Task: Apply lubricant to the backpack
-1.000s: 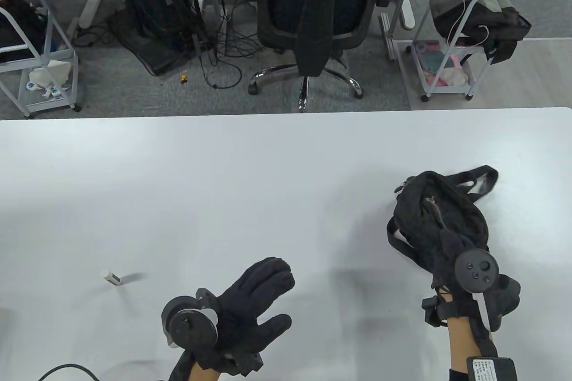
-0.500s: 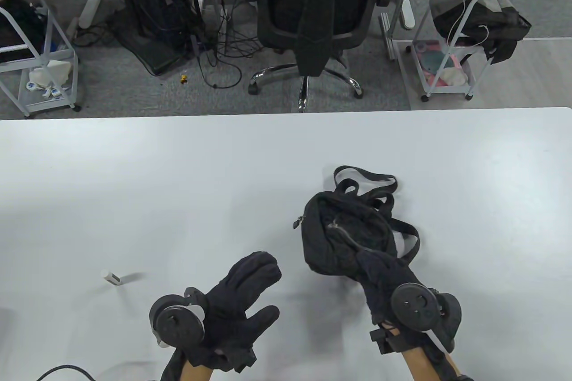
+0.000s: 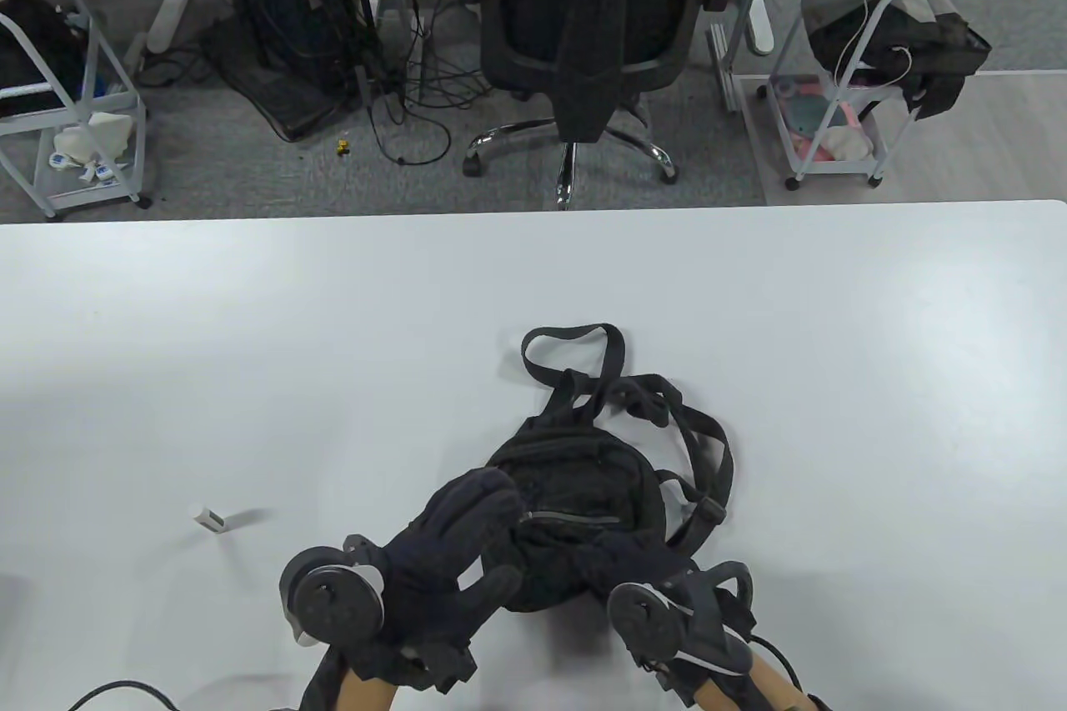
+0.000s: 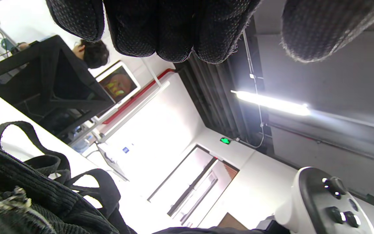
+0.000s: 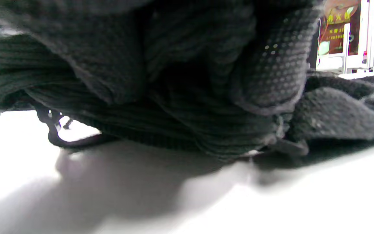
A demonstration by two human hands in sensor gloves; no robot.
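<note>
- The backpack (image 3: 583, 503) is a small black bag lying on the white table (image 3: 834, 327), near the front edge and a little right of the middle.
- Its straps (image 3: 583, 361) spill away from the body toward the far side of the table, one making a loop that lies flat on the surface.
- A light-coloured zipper line (image 3: 575, 518) runs across the top of the bag, close to both hands.
- The right hand (image 3: 621, 565) grips the near edge of the bag; in the right wrist view its gloved fingers (image 5: 268, 74) are curled into the ribbed black fabric, holding it.
- The left hand (image 3: 454, 548) hangs at the bag's left side with fingers spread wide and the thumb apart; its fingertips overlap the bag from above, though whether they actually touch the cloth is hard to tell.
- In the left wrist view those fingers (image 4: 174, 29) hang free, closed round nothing, with the bag (image 4: 21, 198) low in the corner.
- A round tracker (image 3: 333, 603) sits on the back of the left hand, and another (image 3: 646, 619) on the right.
- A small white tube (image 3: 208, 517) lies on the table well to the left of the bag, apart from both hands.
- Beyond the table stands a black office chair (image 3: 583, 19).
</note>
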